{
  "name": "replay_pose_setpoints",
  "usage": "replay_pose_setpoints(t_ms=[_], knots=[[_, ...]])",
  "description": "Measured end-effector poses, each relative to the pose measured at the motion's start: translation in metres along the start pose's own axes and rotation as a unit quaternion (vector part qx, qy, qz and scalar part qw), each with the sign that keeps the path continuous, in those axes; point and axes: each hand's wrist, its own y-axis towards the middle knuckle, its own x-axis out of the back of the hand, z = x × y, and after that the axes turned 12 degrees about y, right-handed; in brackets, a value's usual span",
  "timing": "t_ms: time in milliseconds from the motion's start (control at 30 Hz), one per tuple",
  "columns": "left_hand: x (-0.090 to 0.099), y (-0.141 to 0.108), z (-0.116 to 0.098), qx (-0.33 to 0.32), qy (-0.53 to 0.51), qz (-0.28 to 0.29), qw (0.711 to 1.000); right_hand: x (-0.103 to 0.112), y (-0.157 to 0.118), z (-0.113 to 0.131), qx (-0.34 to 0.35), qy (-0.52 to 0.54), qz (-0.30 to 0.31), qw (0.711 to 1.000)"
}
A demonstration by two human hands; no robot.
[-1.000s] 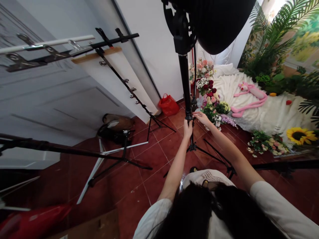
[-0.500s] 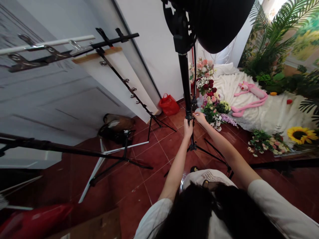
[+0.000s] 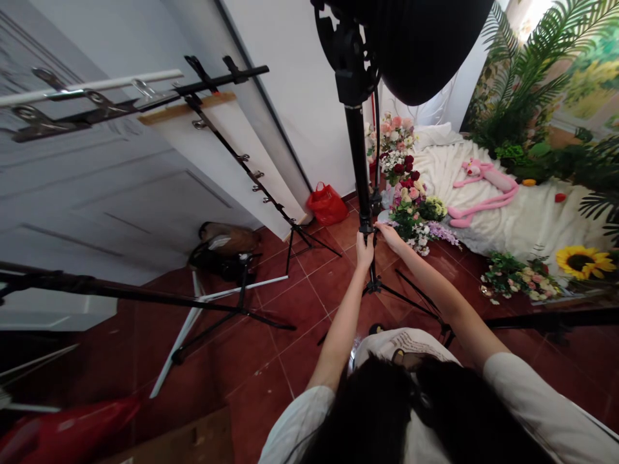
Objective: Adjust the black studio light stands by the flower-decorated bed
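A black light stand (image 3: pixel 358 148) rises in front of me, with a large black lamp shade (image 3: pixel 425 51) at its top. My left hand (image 3: pixel 365 250) is wrapped round the pole just below a collar joint. On the right side of that joint, my right hand (image 3: pixel 388 236) has its fingers pinched together at what looks like the clamp knob, which is mostly hidden by the fingers. The stand's tripod legs (image 3: pixel 406 296) spread over the red tiled floor below my hands.
Left of the stand are a clip-hung backdrop stand (image 3: pixel 251 177), a red bag (image 3: pixel 327 203) and another tripod (image 3: pixel 236 309). To the right lie flowers (image 3: pixel 411 193), a white cloth (image 3: pixel 532 212) with a pink plush toy (image 3: pixel 500 183), and a sunflower (image 3: pixel 583 263).
My right hand has turned slightly and its fingers have shifted a little lower at the joint. My left hand keeps its hold on the pole.
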Motion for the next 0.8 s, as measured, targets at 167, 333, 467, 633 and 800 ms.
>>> replay_pose_setpoints(t_ms=[167, 333, 467, 633, 800], knots=[[0.001, -0.001, -0.002, -0.001, 0.002, -0.013, 1.0, 0.003, -0.008, 0.006, -0.049, 0.056, 0.033, 0.997], [0.002, 0.0, -0.003, -0.003, -0.001, 0.002, 1.0, 0.007, -0.018, 0.002, -0.069, 0.066, 0.057, 0.994], [0.004, 0.001, 0.001, -0.001, -0.003, 0.015, 1.0, 0.0, -0.024, -0.012, -0.051, 0.083, 0.061, 0.993], [0.001, 0.001, 0.009, 0.019, 0.006, 0.009, 1.0, -0.008, -0.024, -0.022, -0.018, 0.103, -0.005, 0.995], [-0.003, -0.001, 0.011, 0.026, 0.003, -0.011, 1.0, 0.003, -0.02, -0.018, 0.006, 0.041, 0.033, 0.999]])
